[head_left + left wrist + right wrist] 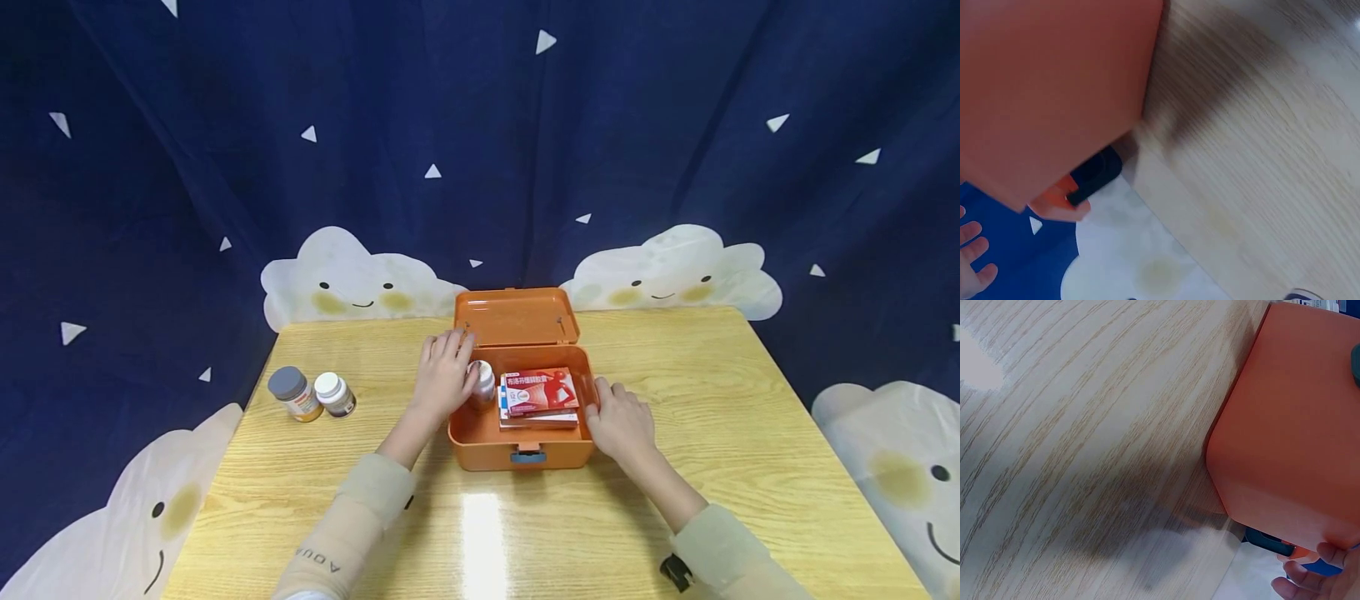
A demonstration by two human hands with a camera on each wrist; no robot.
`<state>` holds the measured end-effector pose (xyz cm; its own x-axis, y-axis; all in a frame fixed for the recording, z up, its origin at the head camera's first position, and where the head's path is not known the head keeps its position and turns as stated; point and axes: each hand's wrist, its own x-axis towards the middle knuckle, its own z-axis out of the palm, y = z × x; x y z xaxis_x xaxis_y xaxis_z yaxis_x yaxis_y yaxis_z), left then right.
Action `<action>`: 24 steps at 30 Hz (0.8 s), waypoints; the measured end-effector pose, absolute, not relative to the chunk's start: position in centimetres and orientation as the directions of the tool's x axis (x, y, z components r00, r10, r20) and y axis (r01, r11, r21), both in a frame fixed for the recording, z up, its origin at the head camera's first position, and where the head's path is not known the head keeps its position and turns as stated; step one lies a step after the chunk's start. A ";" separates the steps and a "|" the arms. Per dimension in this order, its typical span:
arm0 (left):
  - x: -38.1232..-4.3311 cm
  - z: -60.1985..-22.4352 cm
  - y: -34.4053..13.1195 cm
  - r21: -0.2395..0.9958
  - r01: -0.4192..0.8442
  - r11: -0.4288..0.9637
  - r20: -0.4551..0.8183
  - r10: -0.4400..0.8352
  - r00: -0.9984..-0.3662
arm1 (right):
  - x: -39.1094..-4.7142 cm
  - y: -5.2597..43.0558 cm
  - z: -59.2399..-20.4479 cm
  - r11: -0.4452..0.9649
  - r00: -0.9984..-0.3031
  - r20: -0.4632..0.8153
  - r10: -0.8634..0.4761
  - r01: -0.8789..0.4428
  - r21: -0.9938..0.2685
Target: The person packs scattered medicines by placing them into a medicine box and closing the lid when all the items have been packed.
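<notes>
An orange storage box (487,456) stands with its lid (513,321) swung back. Inside lie a red medicine carton (538,390) on top of a white carton (538,422), and a white bottle (483,382) at the left. My left hand (444,375) is over the box's left rim, fingers spread, thumb beside the bottle; whether the thumb touches it cannot be told. In the left wrist view its fingers (969,244) are loosely bent with nothing seen between them. My right hand (624,423) rests at the box's right rim, its fingers (1300,575) loosely extended.
A grey-capped bottle (295,392) and a smaller white-capped bottle (334,394) stand side by side on the left of the wooden table (720,400). A grey-blue latch (528,457) is on the box's front. A dark blue curtain (480,125) with clouds hangs behind the table.
</notes>
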<state>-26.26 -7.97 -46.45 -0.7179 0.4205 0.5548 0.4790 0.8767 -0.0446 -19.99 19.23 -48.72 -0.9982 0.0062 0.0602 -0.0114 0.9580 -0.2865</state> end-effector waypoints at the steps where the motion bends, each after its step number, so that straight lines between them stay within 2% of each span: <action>1: -26.3 -46.4 -8.2 -0.044 0.472 0.880 0.563 0.412 -0.716 | -20.0 19.2 -48.7 0.958 -0.998 0.060 0.006 -0.011 -0.287; 16: -27.0 -46.1 -14.0 0.154 0.332 0.931 0.636 0.164 -0.754 | -20.0 19.3 -48.7 0.957 -0.998 0.059 0.005 -0.013 -0.291; 24: -26.8 -46.1 -17.6 0.218 0.210 0.953 0.576 0.048 -0.816 | -20.0 19.3 -48.8 0.956 -0.998 0.061 0.004 -0.014 -0.292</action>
